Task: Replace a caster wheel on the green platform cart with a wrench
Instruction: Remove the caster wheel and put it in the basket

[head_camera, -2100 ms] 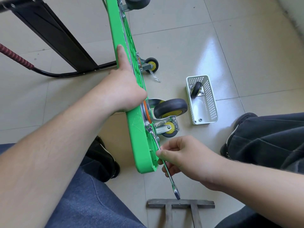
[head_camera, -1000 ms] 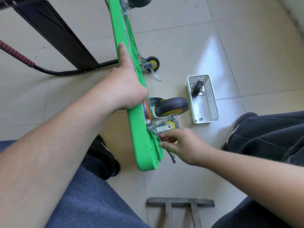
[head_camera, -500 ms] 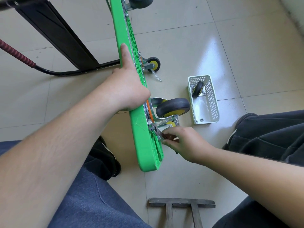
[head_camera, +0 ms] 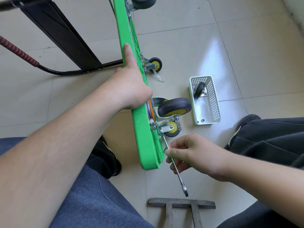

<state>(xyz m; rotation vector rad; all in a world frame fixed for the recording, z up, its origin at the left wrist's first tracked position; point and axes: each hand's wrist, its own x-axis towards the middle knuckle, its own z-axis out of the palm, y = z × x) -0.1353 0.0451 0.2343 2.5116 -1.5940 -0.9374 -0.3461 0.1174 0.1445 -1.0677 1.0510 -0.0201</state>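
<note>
The green platform cart [head_camera: 144, 139] stands on its side edge on the tiled floor, wheels facing right. My left hand [head_camera: 130, 86] grips its upper edge, index finger stretched along the rim. A large black-and-yellow caster wheel [head_camera: 174, 106] sits near the cart's near end, with a smaller caster [head_camera: 171, 129] just below it. My right hand [head_camera: 192, 155] pinches the shaft of a silver wrench [head_camera: 178, 173]. The wrench's far head sits at the bolts on the caster plate; its free end points down toward me.
A white plastic basket [head_camera: 212, 111] on the floor to the right holds a spare caster wheel [head_camera: 199, 90] and small nuts. The cart's black handle frame [head_camera: 62, 38] lies at left. A grey metal stand [head_camera: 181, 204] is near my knees. Dark-trousered legs and shoes flank the cart.
My right hand has swung the wrench from close against the caster plate down toward me, so its free end now points at the metal stand. My left hand kept its hold.
</note>
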